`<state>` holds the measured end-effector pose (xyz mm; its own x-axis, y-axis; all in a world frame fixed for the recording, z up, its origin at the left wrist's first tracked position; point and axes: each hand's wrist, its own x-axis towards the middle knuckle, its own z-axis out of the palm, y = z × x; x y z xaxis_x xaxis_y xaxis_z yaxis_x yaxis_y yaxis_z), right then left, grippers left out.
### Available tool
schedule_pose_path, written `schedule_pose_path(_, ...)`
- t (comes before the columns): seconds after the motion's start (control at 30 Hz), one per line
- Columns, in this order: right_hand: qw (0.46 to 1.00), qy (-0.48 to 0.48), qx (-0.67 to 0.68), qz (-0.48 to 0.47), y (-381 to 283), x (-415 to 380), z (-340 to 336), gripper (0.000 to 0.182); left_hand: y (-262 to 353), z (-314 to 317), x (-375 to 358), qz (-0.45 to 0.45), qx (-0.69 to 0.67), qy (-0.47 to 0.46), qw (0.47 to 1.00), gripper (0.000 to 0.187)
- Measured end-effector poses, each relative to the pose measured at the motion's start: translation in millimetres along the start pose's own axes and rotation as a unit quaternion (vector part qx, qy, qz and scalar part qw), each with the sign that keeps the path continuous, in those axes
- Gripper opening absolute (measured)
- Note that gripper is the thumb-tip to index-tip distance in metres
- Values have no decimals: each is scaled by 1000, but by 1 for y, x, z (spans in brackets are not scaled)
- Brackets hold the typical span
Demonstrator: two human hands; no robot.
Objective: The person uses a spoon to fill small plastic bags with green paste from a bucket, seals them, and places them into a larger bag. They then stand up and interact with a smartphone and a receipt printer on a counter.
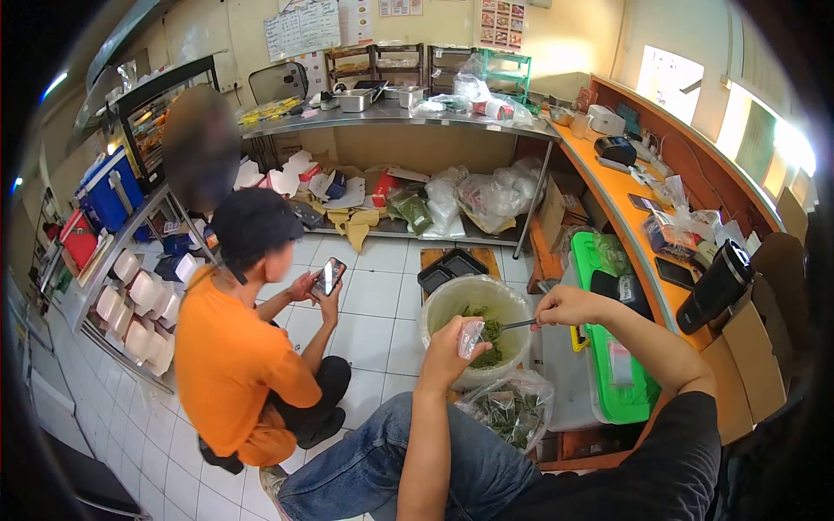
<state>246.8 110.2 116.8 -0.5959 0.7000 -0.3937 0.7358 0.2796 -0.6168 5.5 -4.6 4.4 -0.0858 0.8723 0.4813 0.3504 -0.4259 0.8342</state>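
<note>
My left hand (446,354) is closed around a small clear plastic bag (470,339), held above the near left rim of a large whitish bucket (437,300). Chopped greens (492,354) lie inside the bucket. From the right, my right hand (563,307) grips the thin handle of what looks like a metal spoon (519,324); its far end is over the greens and hard to make out. Just below the bucket, a larger clear bag (540,401) with green contents stands open near my knee.
Left of me a person in an orange shirt (230,347) crouches, holding a phone (330,275). Behind the bucket lies a black tray (453,269). A green lid (638,382) and an orange counter (621,204) with a black tumbler (718,285) flank my right arm. A steel table (382,119) stands behind.
</note>
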Motion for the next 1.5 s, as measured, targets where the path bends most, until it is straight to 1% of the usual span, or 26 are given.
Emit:
schedule_pose_path(0.03, 1000, -16, -19, 3, -2, 4, -1, 25, -1, 0, 0, -1, 0, 2, 1000, 43)
schedule_pose_path(0.1, 999, -33, -40, 5, -6, 10, 0, 26, -4, 1, -1, -1, -2, -10, 1000, 48)
schedule_pose_path(0.13, 998, -40, -57, -9, -8, 13, 1, 26, -5, 2, -1, -2, -2, -7, 1000, 48)
schedule_pose_path(0.2, 995, -50, -77, -27, -13, 16, 2, 26, -7, 3, -1, -13, -3, -33, 999, 49)
schedule_pose_path(0.27, 976, -44, -174, -123, -26, 15, 4, 25, -7, 8, 1, -8, -11, -20, 1000, 48)
schedule_pose_path(0.3, 974, -57, -176, -134, -33, 15, 7, 25, -8, 7, -1, -2, -18, -11, 1000, 48)
schedule_pose_path(0.33, 960, -29, -235, -152, -39, 11, 8, 24, -8, 4, -1, -13, -9, 2, 1000, 48)
schedule_pose_path(0.37, 941, 1, -292, -169, -45, 7, 10, 23, -6, 1, 0, -10, -7, -16, 1000, 50)
schedule_pose_path(0.4, 939, -9, -292, -180, -52, 3, 13, 23, -6, 0, 1, -8, -7, -35, 999, 52)
schedule_pose_path(0.47, 894, 84, -390, -206, -63, -6, 19, 19, -8, 1, 1, -16, -1, -26, 1000, 52)
schedule_pose_path(0.5, 893, 80, -389, -210, -67, -8, 22, 19, -8, 0, 2, -28, 0, -35, 999, 52)
schedule_pose_path(0.57, 870, 122, -424, -222, -71, -12, 26, 18, -6, -1, 3, -34, 22, -52, 998, 51)
schedule_pose_path(0.7, 872, 143, -410, -224, -74, -18, 30, 17, -6, 2, 2, -9, 6, -15, 1000, 49)
schedule_pose_path(0.77, 842, 143, -453, -254, -66, -18, 31, 18, -8, 2, 3, -29, -2, 0, 1000, 45)
schedule_pose_path(0.8, 842, 143, -454, -254, -67, -20, 31, 18, -8, 3, 2, -29, -3, 1, 1000, 45)
schedule_pose_path(0.87, 795, 205, -475, -316, -72, -22, 31, 20, -8, 2, 2, -36, -14, 1, 999, 42)
schedule_pose_path(0.9, 795, 204, -476, -317, -72, -23, 31, 20, -8, 2, 2, -36, -14, 3, 999, 42)
schedule_pose_path(0.97, 771, 216, -494, -339, -70, -27, 32, 22, -9, 2, 2, -18, -23, 11, 1000, 43)
schedule_pose_path(1.1, 776, 226, -496, -319, -73, -36, 30, 22, -10, 4, 1, -36, -31, 15, 999, 43)
schedule_pose_path(1.17, 766, 249, -497, -323, -75, -38, 28, 21, -10, 3, 3, -32, -17, 16, 999, 44)
schedule_pose_path(1.3, 771, 253, -490, -318, -75, -39, 26, 20, -6, 1, 3, -50, 8, 12, 999, 45)
schedule_pose_path(1.4, 778, 254, -483, -311, -75, -42, 29, 20, -3, 1, 2, -47, 7, 24, 999, 46)
schedule_pose_path(1.47, 791, 259, -471, -293, -76, -43, 30, 20, 1, 1, 2, -35, -1, 64, 997, 41)
schedule_pose_path(1.5, 793, 259, -469, -289, -75, -43, 30, 20, 1, 1, 1, -36, -2, 60, 998, 41)
